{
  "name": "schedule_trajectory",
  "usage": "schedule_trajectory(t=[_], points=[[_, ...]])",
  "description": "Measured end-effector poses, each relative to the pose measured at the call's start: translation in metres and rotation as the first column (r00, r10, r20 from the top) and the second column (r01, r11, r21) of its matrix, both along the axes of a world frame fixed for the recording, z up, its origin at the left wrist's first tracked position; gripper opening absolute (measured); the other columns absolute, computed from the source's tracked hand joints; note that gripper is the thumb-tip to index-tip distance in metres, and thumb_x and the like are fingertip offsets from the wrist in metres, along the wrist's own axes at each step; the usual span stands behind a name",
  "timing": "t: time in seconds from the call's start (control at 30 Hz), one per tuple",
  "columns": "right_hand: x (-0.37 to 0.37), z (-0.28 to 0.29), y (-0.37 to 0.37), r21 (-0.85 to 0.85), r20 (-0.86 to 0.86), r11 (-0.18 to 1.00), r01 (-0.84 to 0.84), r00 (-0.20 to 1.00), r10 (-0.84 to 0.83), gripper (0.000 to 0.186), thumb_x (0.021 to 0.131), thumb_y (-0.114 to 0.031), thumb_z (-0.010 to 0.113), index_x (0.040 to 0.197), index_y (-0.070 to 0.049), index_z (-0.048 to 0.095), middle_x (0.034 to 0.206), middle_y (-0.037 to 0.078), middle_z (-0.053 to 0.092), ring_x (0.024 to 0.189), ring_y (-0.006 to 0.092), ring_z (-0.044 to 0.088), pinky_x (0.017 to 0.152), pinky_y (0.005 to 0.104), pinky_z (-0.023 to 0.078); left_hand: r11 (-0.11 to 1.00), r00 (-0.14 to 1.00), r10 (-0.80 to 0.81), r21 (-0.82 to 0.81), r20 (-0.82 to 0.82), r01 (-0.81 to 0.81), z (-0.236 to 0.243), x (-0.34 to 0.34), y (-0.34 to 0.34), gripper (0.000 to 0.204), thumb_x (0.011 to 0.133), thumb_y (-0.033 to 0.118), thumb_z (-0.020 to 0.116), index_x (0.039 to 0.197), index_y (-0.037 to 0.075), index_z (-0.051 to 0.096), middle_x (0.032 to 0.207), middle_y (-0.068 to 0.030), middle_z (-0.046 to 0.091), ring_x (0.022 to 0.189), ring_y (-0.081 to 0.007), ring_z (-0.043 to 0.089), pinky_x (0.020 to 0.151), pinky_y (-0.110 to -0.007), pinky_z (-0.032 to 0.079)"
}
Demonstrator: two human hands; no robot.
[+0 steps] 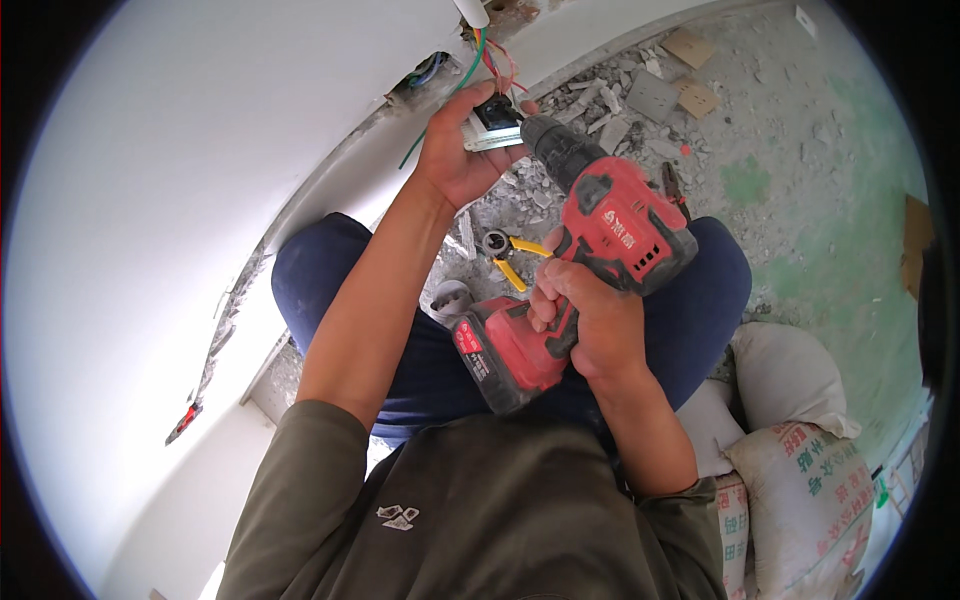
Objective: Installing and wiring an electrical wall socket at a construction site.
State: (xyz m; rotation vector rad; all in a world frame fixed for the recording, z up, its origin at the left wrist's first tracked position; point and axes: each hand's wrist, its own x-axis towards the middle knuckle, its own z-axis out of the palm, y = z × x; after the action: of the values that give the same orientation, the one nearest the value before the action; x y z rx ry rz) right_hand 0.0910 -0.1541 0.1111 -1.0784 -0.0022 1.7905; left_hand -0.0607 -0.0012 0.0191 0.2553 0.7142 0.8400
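Note:
My right hand (592, 310) is wrapped round the grip of a red and black cordless drill (615, 225), its chuck pointing up and left. In my left hand (460, 150) is a white wall socket (493, 137) with a black back, held by its edges. The drill's front end meets the socket's right side; the bit's tip is too small to make out. Red, green and other coloured wires (487, 60) run down behind the socket from a white pipe (472, 12). Beneath the drill, yellow-handled pliers (510, 258) lie on the floor.
Broken rubble (600, 105) lines the wall's foot, with a grey cover plate (652, 97) and brown cardboard pieces (690, 48) on it. Dark-handled pliers (673, 185) lie by my right knee. Filled white sacks (800, 480) stand at lower right. The white wall (200, 150) rises at left.

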Motion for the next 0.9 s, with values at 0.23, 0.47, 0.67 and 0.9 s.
schedule_trajectory(t=[0.23,0.47,0.67,0.9], points=[[-0.0021,-0.0020,-0.0023,0.035,0.026,0.999,0.002,1.000,-0.002,0.021,0.082,0.005,0.056,0.103,0.002,0.054,0.073,0.008,0.055,0.051,0.0167,0.055,0.048,0.0294,0.044,0.998,0.998,0.055,-0.044,0.028,-0.053,-0.0005,0.0005,-0.0009,0.032,0.093,0.031,0.057,0.116,0.007,0.057,0.110,-0.0190,0.062,0.103,-0.0302,0.062,0.088,-0.043,0.051],[-0.0050,-0.0026,-0.0050,0.045,0.104,0.998,-0.042,0.994,0.038,0.022,0.084,-0.002,0.055,0.105,0.001,0.053,0.069,0.005,0.051,0.052,0.0150,0.052,0.052,0.0306,0.045,0.997,0.999,0.037,-0.062,0.011,-0.036,-0.0001,0.0007,-0.0008,0.034,0.093,0.030,0.057,0.117,0.006,0.057,0.114,-0.0199,0.059,0.108,-0.0353,0.059,0.095,-0.046,0.049],[-0.0050,-0.0047,-0.0083,0.080,0.196,0.993,-0.090,0.978,0.073,0.022,0.085,0.001,0.056,0.106,0.001,0.053,0.071,0.004,0.053,0.054,0.0131,0.054,0.052,0.0283,0.045,0.998,1.000,-0.014,-0.065,0.020,0.016,-0.0012,-0.0034,0.0018,0.037,0.094,0.031,0.054,0.120,0.004,0.055,0.114,-0.0222,0.058,0.109,-0.0380,0.058,0.098,-0.050,0.047],[-0.0082,-0.0075,-0.0103,0.126,0.257,0.986,-0.109,0.964,0.073,0.018,0.087,0.001,0.055,0.105,0.001,0.052,0.072,0.004,0.054,0.055,0.0125,0.054,0.052,0.0273,0.046,0.997,1.000,-0.015,-0.077,-0.018,0.014,0.0043,0.0035,-0.0001,0.033,0.091,0.036,0.057,0.116,0.014,0.059,0.112,-0.0182,0.063,0.104,-0.0349,0.063,0.070,-0.036,0.051]])
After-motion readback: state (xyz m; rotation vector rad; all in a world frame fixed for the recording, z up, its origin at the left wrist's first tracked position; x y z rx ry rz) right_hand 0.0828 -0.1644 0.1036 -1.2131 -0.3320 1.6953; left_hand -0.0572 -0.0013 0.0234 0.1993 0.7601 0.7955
